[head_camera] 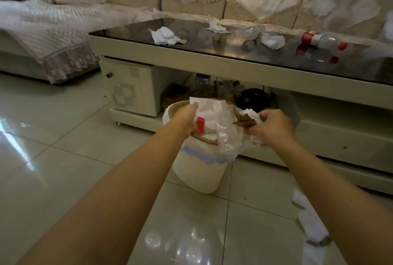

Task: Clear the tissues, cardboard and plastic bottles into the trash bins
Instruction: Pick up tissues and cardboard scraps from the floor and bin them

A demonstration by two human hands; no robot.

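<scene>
White trash bin [200,177] stood on floor below surface [212,60], liner holding tissues, red-capped item, perhaps bottle. Left hand [187,120] gripped liner edge; right hand [270,126] clutched cardboard scraps [243,120], clear plastic. Tissues [165,36], bottle [325,40] lay on surface.

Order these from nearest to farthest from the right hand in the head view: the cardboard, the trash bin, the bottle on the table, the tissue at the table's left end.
1. Cardboard: gripped in the right hand.
2. Trash bin: on the floor, just left of and below the hand.
3. Bottle: on the table's right part, beyond the hand.
4. Tissue: at the table's left end, farthest.
</scene>
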